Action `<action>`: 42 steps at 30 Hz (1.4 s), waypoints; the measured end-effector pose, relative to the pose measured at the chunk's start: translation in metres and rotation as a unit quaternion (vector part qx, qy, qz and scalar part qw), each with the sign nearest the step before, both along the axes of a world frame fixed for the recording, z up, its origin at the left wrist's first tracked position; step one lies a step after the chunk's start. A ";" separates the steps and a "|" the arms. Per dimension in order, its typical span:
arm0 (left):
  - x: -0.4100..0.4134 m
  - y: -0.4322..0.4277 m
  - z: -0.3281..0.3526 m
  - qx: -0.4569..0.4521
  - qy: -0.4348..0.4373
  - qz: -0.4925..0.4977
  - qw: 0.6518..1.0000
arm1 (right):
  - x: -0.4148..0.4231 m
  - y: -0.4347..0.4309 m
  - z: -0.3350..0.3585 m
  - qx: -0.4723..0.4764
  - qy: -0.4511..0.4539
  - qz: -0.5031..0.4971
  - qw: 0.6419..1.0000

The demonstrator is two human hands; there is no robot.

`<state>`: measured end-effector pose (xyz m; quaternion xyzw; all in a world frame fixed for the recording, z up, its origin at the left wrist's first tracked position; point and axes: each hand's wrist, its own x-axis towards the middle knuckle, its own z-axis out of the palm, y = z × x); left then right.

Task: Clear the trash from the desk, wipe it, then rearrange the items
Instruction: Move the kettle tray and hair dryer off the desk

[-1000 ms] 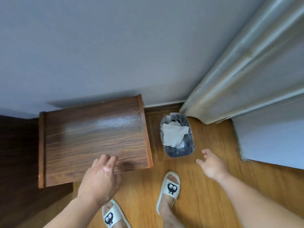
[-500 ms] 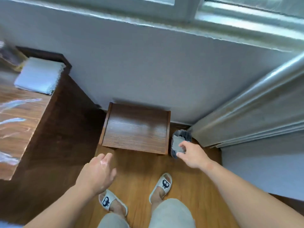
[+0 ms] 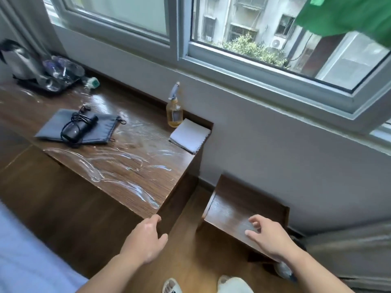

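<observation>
Left hand (image 3: 146,240) empty, fingers loose – at desk (image 3: 131,178) corner; right hand (image 3: 268,237) spread, empty.

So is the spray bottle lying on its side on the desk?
No, the spray bottle stands upright by the wall, beside the folded cloth.

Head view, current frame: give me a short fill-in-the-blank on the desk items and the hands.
1. The spray bottle stands at the desk's back edge, right beside the folded ____.
2. The black device with its coiled cable lies on a grey ____.
3. The left hand and the right hand both hold ____.
4. The desk's surface shows wet ____.

Missing words: cloth; pouch; nothing; streaks
</observation>
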<state>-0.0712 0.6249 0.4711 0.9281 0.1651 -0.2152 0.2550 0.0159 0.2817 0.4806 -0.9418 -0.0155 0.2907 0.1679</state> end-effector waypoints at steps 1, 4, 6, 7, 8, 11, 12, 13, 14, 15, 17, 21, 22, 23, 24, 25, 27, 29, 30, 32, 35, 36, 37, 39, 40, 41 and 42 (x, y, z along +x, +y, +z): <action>-0.004 0.015 0.002 -0.001 0.002 0.013 1.000 | 0.003 0.015 0.002 0.004 0.001 0.005 1.000; -0.013 0.056 0.006 -0.001 0.014 0.052 0.999 | 0.015 0.058 0.004 0.011 0.003 0.029 1.000; -0.018 0.080 0.008 -0.003 0.017 0.083 0.996 | 0.023 0.085 0.003 0.019 -0.001 0.041 0.999; -0.020 0.091 0.010 -0.005 0.018 0.097 0.995 | 0.027 0.098 0.004 0.025 -0.004 0.044 0.999; -0.021 0.102 0.011 -0.007 0.018 0.109 0.994 | 0.031 0.110 0.003 0.032 -0.007 0.048 0.998; -0.024 0.132 0.012 -0.005 0.021 0.133 0.991 | 0.044 0.146 -0.002 0.051 -0.010 0.056 0.997; -0.022 0.142 0.012 -0.003 0.025 0.137 0.990 | 0.049 0.157 -0.005 0.056 -0.009 0.055 0.997; -0.020 0.152 0.011 0.000 0.028 0.141 0.990 | 0.054 0.168 -0.009 0.061 -0.009 0.052 0.997; -0.017 0.161 0.010 0.002 0.032 0.144 0.989 | 0.058 0.179 -0.013 0.065 -0.010 0.049 0.997; -0.014 0.171 0.010 0.002 0.036 0.147 0.989 | 0.062 0.189 -0.016 0.067 -0.012 0.048 0.996; -0.002 0.191 0.009 0.005 0.043 0.149 0.988 | 0.071 0.210 -0.024 0.070 -0.016 0.045 0.996; 0.033 0.237 0.006 0.008 0.060 0.137 0.989 | 0.092 0.250 -0.035 0.091 -0.018 0.020 0.995; 0.043 0.250 0.006 0.009 0.065 0.132 0.989 | 0.097 0.260 -0.039 0.093 -0.018 0.011 0.995; 0.053 0.263 0.007 0.012 0.073 0.129 0.989 | 0.103 0.268 -0.043 0.094 -0.018 0.000 0.995; 0.063 0.277 0.007 0.013 0.082 0.127 0.988 | 0.108 0.277 -0.046 0.094 -0.016 -0.015 0.995; 0.072 0.291 0.006 0.014 0.091 0.125 0.988 | 0.112 0.285 -0.049 0.096 -0.013 -0.028 0.995; 0.089 0.319 0.005 0.014 0.112 0.120 0.986 | 0.122 0.302 -0.055 0.098 -0.006 -0.045 0.994; 0.105 0.348 0.003 0.011 0.125 0.126 0.984 | 0.131 0.323 -0.058 0.098 0.000 -0.056 0.994; 0.113 0.362 0.002 0.007 0.127 0.133 0.983 | 0.136 0.333 -0.058 0.097 0.000 -0.058 0.994; 0.128 0.389 0.001 -0.002 0.127 0.143 0.982 | 0.144 0.355 -0.058 0.098 0.002 -0.057 0.994; 0.148 0.427 0.002 0.001 0.124 0.148 0.981 | 0.153 0.391 -0.054 0.099 0.009 -0.054 0.994; 0.155 0.439 0.002 0.003 0.120 0.146 0.982 | 0.155 0.405 -0.052 0.100 0.005 -0.055 0.994; 0.162 0.451 0.002 0.004 0.115 0.142 0.983 | 0.158 0.418 -0.051 0.101 0.002 -0.055 0.993; 0.178 0.474 0.001 0.006 0.103 0.127 0.986 | 0.163 0.448 -0.048 0.106 -0.003 -0.052 0.993; 0.186 0.487 0.000 0.009 0.098 0.117 0.988 | 0.166 0.463 -0.047 0.106 -0.006 -0.049 0.993; 0.194 0.499 -0.002 0.011 0.093 0.105 0.990 | 0.169 0.479 -0.045 0.105 -0.012 -0.047 0.993; 0.202 0.511 -0.006 0.010 0.088 0.091 0.992 | 0.171 0.494 -0.044 0.104 -0.017 -0.050 0.993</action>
